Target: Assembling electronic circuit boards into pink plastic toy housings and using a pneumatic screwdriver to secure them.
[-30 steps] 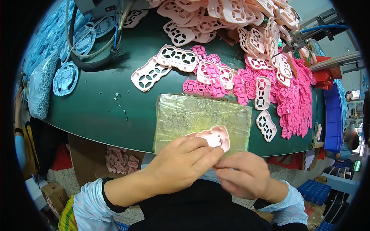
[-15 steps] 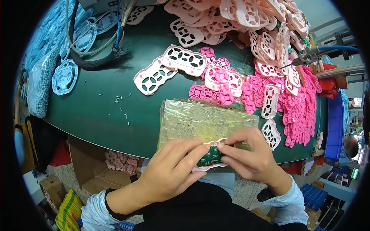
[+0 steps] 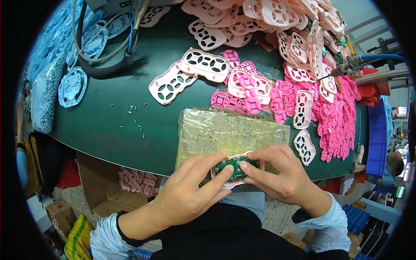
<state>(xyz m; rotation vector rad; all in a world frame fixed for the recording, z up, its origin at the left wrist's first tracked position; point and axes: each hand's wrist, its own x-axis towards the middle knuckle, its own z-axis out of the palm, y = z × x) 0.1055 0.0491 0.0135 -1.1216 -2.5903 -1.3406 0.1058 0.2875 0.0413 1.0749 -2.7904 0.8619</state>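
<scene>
Both hands grip a pale pink plastic shell, held over the near edge of a yellowish wrapped block. A green circuit board lies inside the shell. My left hand is closed round the shell's left side, its thumb on the board. From the right, my right hand grips the other end, its thumb also on the board. The hands partly hide the shell's ends. Beyond the block lie two pale pink shells with cutouts, one a whole shell overlapping the other.
Bright pink button pads are heaped at the right, under a metal-tipped tool. Pale pink shells pile up at the back. Small screws lie scattered left of the block. A bag of blue beads stands far left.
The circuit board now sits flatter in the shell, more of it showing between the hands. Both thumbs have moved onto the board, and the right fingers have shifted along the shell's edge.
</scene>
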